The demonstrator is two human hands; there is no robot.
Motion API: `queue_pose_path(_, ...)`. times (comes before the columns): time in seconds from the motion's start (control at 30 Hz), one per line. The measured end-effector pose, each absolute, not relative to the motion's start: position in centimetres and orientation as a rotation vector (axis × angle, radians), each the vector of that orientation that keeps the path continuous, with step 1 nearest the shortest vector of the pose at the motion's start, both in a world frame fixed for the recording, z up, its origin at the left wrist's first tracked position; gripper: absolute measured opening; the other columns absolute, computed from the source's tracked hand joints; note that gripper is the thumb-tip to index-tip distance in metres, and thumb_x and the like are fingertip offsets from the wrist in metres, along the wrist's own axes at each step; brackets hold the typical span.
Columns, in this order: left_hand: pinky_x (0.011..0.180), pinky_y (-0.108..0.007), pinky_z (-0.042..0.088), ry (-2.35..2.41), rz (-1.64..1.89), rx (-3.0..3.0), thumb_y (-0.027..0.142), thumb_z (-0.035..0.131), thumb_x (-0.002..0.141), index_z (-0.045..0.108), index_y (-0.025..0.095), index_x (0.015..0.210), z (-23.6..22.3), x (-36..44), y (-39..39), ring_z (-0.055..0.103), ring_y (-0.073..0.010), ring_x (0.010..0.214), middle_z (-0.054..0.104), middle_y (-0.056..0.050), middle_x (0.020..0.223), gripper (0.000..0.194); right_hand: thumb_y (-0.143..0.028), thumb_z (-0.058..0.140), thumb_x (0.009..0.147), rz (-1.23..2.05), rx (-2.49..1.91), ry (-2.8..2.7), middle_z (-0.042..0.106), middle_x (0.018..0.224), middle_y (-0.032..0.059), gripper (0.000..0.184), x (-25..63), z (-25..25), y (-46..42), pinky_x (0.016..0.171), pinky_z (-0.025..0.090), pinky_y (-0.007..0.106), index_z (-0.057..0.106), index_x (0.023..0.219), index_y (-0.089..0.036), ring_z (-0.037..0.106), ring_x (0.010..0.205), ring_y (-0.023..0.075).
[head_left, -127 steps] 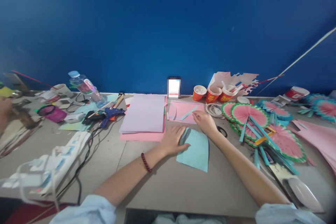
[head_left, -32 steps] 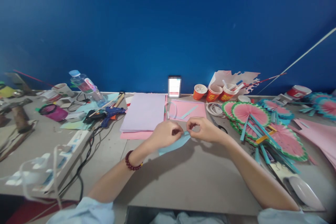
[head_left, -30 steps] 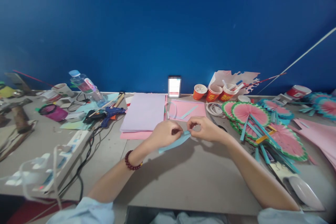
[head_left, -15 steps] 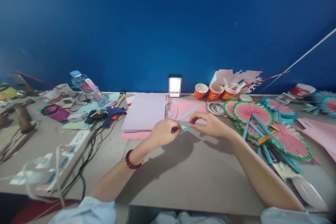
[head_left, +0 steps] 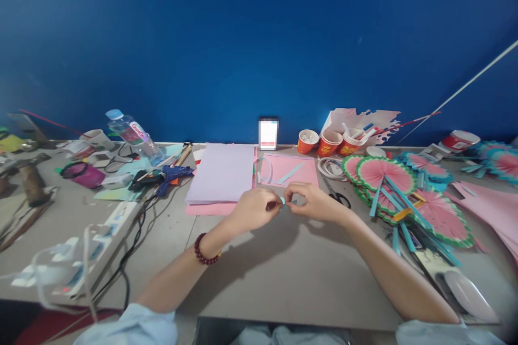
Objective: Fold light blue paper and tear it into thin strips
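Observation:
Over the middle of the desk, my left hand [head_left: 257,208] and my right hand [head_left: 309,200] meet with fingers pinched. Between their fingertips is a small light-blue paper strip [head_left: 283,201], mostly covered by the fingers. Both hands grip it, one at each end. A dark red bead bracelet circles my left wrist. Just beyond the hands lies a pink paper sheet [head_left: 303,171] with light-blue strips [head_left: 291,172] on it. To the left of the sheet is a stack of pale purple paper [head_left: 222,172]. Behind my right hand, black-handled scissors [head_left: 343,200] rest on the desk.
Pink and green paper fans [head_left: 386,173] spread at the right, near a white mouse [head_left: 471,295]. Red paper cups [head_left: 329,143] and a phone [head_left: 268,133] stand by the blue wall. At left are a bottle [head_left: 133,135], a blue glue gun [head_left: 172,177] and a power strip [head_left: 107,242].
My hands have come closer together, and less of the blue strip shows between them. The scissors behind my right hand have come into view.

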State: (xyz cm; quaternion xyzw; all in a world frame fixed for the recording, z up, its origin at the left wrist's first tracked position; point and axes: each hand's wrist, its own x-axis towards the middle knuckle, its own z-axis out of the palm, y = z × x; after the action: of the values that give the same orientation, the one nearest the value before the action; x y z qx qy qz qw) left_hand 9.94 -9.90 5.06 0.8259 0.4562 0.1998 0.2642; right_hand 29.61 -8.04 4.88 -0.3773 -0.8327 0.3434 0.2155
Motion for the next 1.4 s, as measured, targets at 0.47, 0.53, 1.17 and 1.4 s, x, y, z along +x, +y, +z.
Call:
queue_pose_path(0.47, 0.055, -0.023, 0.033, 1.175, 0.502, 2.178, 0.031, 0.048, 0.084, 0.069, 0.02, 0.069, 6.8, 9.1, -9.8, 0.055, -0.0135, 0.064, 0.066, -0.001, 0.068, 0.028, -0.012, 0.052, 0.071, 0.93, -1.058, -2.293, 0.063, 0.076, 0.0008, 0.011, 29.8, 6.9, -8.1, 0.073, 0.043, 0.026, 0.059, 0.074, -0.019, 0.057, 0.074, 0.0145)
queue_pose_path(0.53, 0.056, -0.022, 0.034, 1.158, 0.51, 2.156, 0.028, 0.049, 0.083, 0.069, 0.021, 0.07, 6.9, 8.9, -9.6, 0.056, -0.0136, 0.066, 0.067, -0.001, 0.07, 0.025, -0.012, 0.052, 0.071, 0.927, -1.074, -2.285, 0.063, 0.076, 0.0008, 0.011, 30.0, 7.1, -8.0, 0.072, 0.043, 0.026, 0.059, 0.074, -0.019, 0.057, 0.074, 0.0146)
queue_pose_path(1.17, 0.056, -0.021, 0.04, 1.141, 0.702, 1.952, 0.027, 0.054, 0.081, 0.068, 0.018, 0.078, 8.0, 7.0, -8.5, 0.053, -0.0113, 0.062, 0.063, -0.002, 0.07, 0.018, -0.02, 0.054, 0.079, 0.995, -1.136, -2.131, 0.067, 0.078, 0.0009, 0.012, 28.0, 9.5, -7.1, 0.063, 0.043, 0.024, 0.066, 0.079, -0.02, 0.056, 0.068, 0.0126)
queue_pose_path(1.4, 0.057, -0.021, 0.043, 1.122, 0.802, 1.841, 0.023, 0.055, 0.077, 0.062, 0.017, 0.075, 7.9, 7.8, -8.5, 0.053, -0.0105, 0.063, 0.062, -0.002, 0.074, 0.009, -0.012, 0.054, 0.074, 0.93, -1.104, -2.13, 0.065, 0.072, -0.0012, 0.012, 28.3, 8.8, -7.0, 0.057, 0.039, 0.021, 0.064, 0.075, -0.019, 0.051, 0.062, 0.0102)
